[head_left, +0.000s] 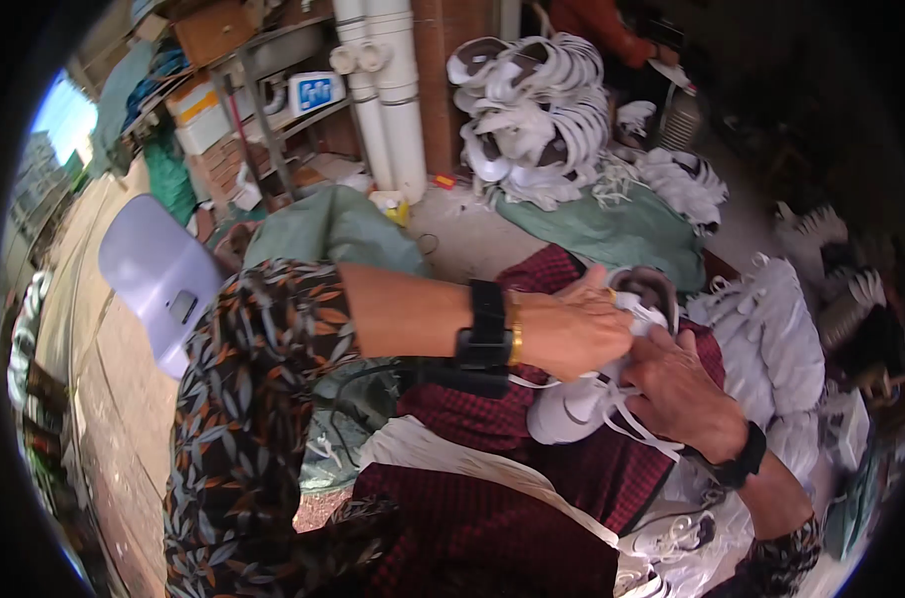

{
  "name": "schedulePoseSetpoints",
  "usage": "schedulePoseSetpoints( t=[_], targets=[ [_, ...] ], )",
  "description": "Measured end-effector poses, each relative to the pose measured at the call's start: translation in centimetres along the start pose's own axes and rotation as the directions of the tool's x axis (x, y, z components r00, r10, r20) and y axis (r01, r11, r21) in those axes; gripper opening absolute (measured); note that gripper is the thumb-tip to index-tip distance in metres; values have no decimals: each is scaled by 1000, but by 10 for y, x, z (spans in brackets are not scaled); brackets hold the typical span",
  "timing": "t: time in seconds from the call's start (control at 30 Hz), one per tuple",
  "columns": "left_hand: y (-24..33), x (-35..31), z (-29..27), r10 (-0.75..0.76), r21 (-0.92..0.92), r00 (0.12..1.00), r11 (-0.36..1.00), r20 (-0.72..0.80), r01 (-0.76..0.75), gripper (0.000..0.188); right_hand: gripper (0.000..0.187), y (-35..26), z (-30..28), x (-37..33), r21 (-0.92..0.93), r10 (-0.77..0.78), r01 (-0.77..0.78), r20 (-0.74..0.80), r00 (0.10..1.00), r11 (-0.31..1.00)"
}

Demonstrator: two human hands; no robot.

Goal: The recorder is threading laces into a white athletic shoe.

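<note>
From leaf-patterned sleeve [238,448] at eight o'clock, sets left hand [575,334] beside right hand [682,391] on white shoe [564,413] over red-checked cloth [472,404] toward four o'clock, curls each grip near white laces [644,435], cannot tell whether pinching any, and faces stacked pale footwear [542,125] at one o'clock.

Bright sky [62,122] shows at the left above a pale paved strip [124,419] beside a lavender plastic chair [156,254]. White pipes [397,90] stand between a reddish-brown pillar [437,95] and a metal rack [316,119]. Grey floor [459,226] meets deep shadow at right.
</note>
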State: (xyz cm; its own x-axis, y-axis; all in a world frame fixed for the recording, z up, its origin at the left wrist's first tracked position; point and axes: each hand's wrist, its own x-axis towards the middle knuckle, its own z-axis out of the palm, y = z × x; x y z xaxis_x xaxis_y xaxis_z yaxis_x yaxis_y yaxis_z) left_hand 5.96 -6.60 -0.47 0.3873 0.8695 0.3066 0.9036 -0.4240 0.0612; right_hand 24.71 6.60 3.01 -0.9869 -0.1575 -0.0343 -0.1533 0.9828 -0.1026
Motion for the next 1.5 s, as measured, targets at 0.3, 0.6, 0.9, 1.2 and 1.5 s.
schedulePoseSetpoints(
  t=[0.3, 0.6, 0.9, 1.2, 1.5],
  targets=[
    [25, 2, -37, -146, 139, 931, 985, 334, 105, 17, 16, -8, 22, 4, -112, 120, -131, -105, 987, 985],
    [2, 5, -36, -287, -82, 907, 942, 309, 326, 16, 27, 5, 21, 62, -117, 214, -199, 132, 968, 973],
    [-8, 11, -9, -229, -187, 925, 938, 302, 293, 30, 42, 27, 58, 33, -185, 321, -297, 115, 940, 937],
    [0, -4, -2, -366, -36, 921, 927, 131, 373, 36, 40, 20, 55, 26, -184, 417, -394, 107, 903, 901],
    [21, 2, 8, -365, -125, 930, 925, -39, 358, 29, 40, 16, 65, 39, -174, 507, -492, 54, 860, 853]
  ],
)
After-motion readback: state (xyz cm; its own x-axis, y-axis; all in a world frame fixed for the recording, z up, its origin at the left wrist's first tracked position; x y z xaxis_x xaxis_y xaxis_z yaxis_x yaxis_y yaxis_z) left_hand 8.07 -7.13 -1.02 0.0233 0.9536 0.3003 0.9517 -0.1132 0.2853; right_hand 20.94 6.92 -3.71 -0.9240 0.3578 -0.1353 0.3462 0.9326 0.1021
